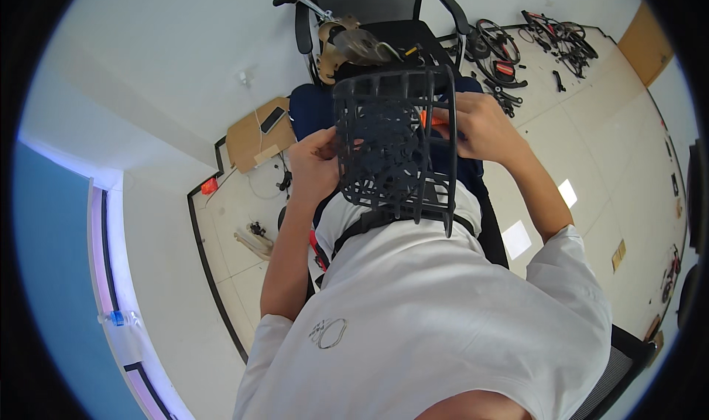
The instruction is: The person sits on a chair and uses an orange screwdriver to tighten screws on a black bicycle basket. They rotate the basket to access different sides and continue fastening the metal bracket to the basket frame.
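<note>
A black plastic lattice basket [395,150] stands tilted over my lap, its bars and rim toward me. My left hand [314,165] grips its left side, with the fingertips partly hidden behind the wall. On the other side, my right hand [484,128] is closed around a small orange object [428,117] beside the basket's right bars. Only a bit of that orange piece shows, so its kind is unclear. Dark, tangled shapes fill the basket's lattice, and I cannot separate them.
Ahead stands a black office chair [365,2] with brownish parts [362,47] on its seat. Dismantled bicycle parts [565,36] lie along the far right wall. A phone [272,119] rests on cardboard [244,143] at left. A mesh chair back [617,368] is at lower right.
</note>
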Demonstrator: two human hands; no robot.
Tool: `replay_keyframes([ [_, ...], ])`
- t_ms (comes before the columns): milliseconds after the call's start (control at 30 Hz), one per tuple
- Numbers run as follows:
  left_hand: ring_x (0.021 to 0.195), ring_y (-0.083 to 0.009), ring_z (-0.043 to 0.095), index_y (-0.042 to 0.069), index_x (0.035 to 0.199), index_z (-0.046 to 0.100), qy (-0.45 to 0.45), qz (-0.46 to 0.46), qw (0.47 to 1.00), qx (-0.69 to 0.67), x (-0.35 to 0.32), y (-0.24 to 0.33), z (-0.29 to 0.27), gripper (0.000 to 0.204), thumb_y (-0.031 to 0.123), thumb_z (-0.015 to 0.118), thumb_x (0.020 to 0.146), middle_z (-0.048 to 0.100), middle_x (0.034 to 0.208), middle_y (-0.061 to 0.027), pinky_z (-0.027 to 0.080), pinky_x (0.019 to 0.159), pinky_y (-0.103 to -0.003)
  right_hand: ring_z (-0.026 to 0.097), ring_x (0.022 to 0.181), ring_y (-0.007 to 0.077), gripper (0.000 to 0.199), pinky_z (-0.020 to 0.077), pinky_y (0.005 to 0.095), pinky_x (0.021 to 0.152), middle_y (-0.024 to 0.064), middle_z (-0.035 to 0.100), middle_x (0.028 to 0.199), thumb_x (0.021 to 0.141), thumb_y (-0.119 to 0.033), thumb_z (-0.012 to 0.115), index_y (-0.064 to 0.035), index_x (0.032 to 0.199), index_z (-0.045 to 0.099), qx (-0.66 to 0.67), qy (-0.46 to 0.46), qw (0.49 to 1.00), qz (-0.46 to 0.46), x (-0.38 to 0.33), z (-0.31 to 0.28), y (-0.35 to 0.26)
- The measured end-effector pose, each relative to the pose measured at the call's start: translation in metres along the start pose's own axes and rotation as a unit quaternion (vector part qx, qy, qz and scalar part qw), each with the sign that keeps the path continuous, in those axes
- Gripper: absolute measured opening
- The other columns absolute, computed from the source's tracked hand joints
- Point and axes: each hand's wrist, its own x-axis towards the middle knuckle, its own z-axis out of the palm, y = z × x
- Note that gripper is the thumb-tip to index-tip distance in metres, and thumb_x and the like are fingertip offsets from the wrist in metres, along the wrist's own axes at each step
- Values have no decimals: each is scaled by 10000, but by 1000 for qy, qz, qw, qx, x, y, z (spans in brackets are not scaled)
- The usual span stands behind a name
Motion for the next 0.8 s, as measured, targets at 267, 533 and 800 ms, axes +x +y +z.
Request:
replay_keyframes([
  [267,788,-83,660,-74,1233,584,42,-47,998,-9,1,-22,-1,475,10,762,801,702,867,-73,535,718,-228,592,611,322,180,477,410,566,122,566,665,668,-113,687,-25,772,569,23,-32,998,40,-3,16,8],
  [533,728,-60,647,-44,1136,589,30,-33,998,49,6,-1,5,390,-48,752,782,677,791,-64,509,651,-186,621,655,355,277,490,413,588,153,616,682,710,-187,739,-38,921,639,92,-49,991,79,-8,28,17],
  [800,711,-60,652,-15,1110,597,37,-53,997,42,5,13,5,398,-23,785,760,684,773,-68,516,651,-199,622,666,356,260,503,392,595,140,626,727,761,-184,743,-35,954,652,121,-86,979,142,2,21,3],
])
